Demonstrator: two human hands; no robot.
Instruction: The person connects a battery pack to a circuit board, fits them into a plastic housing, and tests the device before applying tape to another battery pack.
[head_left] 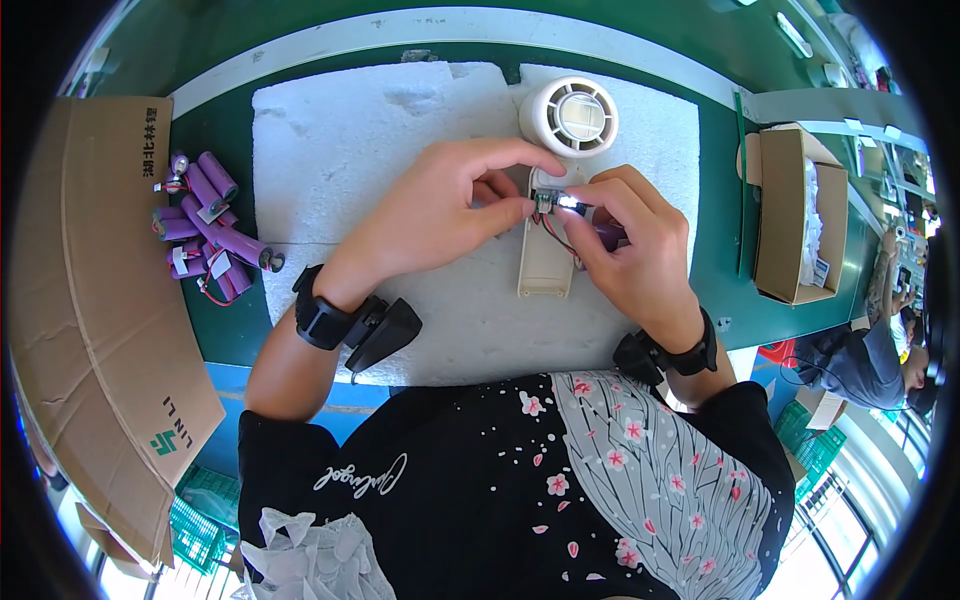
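A cream handheld fan (545,265) lies with its long handle shell open towards me and its round slotted head (538,112) at the far end. At the shell's upper part sits a small circuit board (543,201) with a bright white light glowing beside it. My left hand (430,205) curves round the shell from the left, thumb against the board and index finger on the shell's top. From the right, my right hand (640,245) grips a purple battery cell (610,235), mostly hidden by its fingers, with fingertips close to the light. Thin red and dark wires run under the board.
White foam sheets (350,150) cover the green table beneath the work. Several purple wired cells (215,220) lie in a pile on the left, beside a large cardboard box (100,300). An open carton (800,220) stands on the right. Farther right, another person (860,360) sits.
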